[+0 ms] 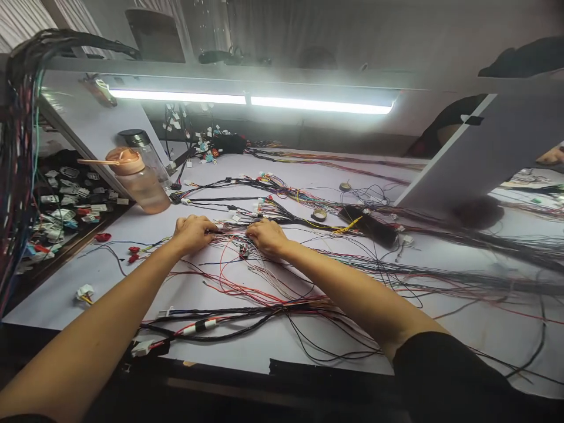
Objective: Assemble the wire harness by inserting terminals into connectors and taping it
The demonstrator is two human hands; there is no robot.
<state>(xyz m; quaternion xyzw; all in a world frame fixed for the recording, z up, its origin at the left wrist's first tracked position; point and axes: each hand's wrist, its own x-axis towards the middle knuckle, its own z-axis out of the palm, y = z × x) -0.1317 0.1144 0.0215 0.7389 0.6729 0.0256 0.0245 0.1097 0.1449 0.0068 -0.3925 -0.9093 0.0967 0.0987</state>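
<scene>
Both my hands are at the middle of the white table, a short span apart on a bundle of thin wires (230, 232). My left hand (194, 234) is closed, its fingertips pinched on the wires at the left. My right hand (267, 236) has its fingers curled together on the same bundle. Just below my right hand lies a small dark connector (244, 251). Red wires (233, 288) fan out toward me. Beyond my hands, black-taped harness branches (282, 212) with small white connectors lie across the table.
Water bottles (143, 182) stand at the left, beside a bin of loose connectors (66, 205). A tape roll (319, 215) lies beyond my right hand. Another harness (229, 314) crosses the near edge. A white panel (449, 153) rises at the right, with a person's hand (550, 156) past it.
</scene>
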